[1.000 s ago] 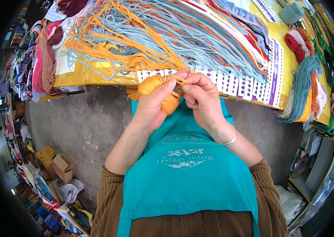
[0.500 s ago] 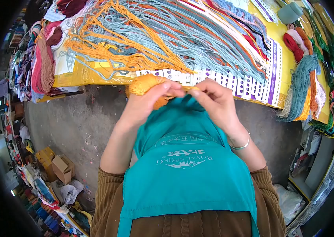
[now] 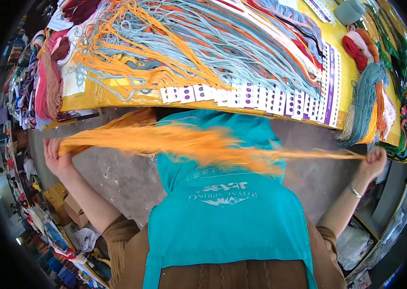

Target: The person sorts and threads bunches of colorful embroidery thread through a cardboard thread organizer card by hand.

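Left hand [image 3: 55, 156] and right hand [image 3: 374, 163] each grip an end of the orange thread skein [image 3: 198, 143], stretched taut just below the yellow table [image 3: 107, 94]. Pulled unevenly, I reckon strands could knot, or slip from the thinner right-hand pinch.

Single view, head-mounted, fisheye. Faces forward-down. Apron [image 3: 227, 226] close below lens, fills lower centre; table [image 3: 93, 96] edge across top; floor [image 3: 112, 173] between. Left hand [image 3: 55, 154], right hand [image 3: 374, 161] near side margins, yarn [image 3: 189, 142] spanning frame.
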Demonstrator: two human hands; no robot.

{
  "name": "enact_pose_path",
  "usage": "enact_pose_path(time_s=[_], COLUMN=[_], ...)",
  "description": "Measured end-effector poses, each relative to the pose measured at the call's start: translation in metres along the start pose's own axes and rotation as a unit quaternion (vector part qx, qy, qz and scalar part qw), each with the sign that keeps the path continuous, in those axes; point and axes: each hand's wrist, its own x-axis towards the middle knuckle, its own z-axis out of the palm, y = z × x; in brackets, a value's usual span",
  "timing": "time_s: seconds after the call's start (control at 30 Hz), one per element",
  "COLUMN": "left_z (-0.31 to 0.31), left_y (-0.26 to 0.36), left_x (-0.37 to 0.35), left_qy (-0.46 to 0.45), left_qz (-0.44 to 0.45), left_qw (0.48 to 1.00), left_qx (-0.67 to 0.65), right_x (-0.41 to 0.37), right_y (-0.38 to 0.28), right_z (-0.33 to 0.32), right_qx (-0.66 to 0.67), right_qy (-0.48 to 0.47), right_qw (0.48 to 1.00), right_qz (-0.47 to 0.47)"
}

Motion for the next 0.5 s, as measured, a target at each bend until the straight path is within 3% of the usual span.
enact_pose_path(time_s=[0.07,0.13,0.17,0.27,0.33,0.4,0.43,0.47,0.5], left_z=[-0.038,-0.044,-0.044,-0.003,0.017,0.044,0.048,0.048,0.046], left_y=[0.071,0.094,0.098,0.021,-0.045,-0.130,-0.160,-0.186,-0.211], left_x=[0.008,0.003,0.002,-0.018,-0.033,-0.049,-0.056,-0.063,-0.070], left_qy=[0.043,0.084,0.103,0.015,-0.065,-0.192,-0.198,-0.205,-0.202], left_qz=[0.088,0.171,0.211,0.165,0.050,-0.152,-0.184,-0.215,-0.247], left_qw=[0.994,0.977,0.964,0.974,0.989,0.969,0.963,0.955,0.948], left_qx=[0.040,0.096,0.124,0.155,0.121,0.007,-0.003,-0.014,-0.005], right_x=[0.033,0.046,0.057,0.019,-0.020,-0.088,-0.122,-0.141,-0.161], right_y=[-0.023,-0.039,-0.046,-0.035,-0.005,0.024,0.030,0.047,0.052], right_z=[-0.044,-0.063,-0.079,-0.021,0.025,0.089,0.122,0.134,0.150], right_qx=[-0.084,-0.147,-0.161,-0.225,-0.204,-0.270,-0.363,-0.330,-0.299], right_qy=[0.171,0.266,0.233,0.057,-0.090,-0.194,-0.201,-0.317,-0.424], right_qw=[0.978,0.934,0.939,0.951,0.966,0.941,0.910,0.887,0.855], right_qz=[-0.082,-0.189,-0.195,-0.202,-0.130,-0.070,-0.022,-0.053,-0.012])
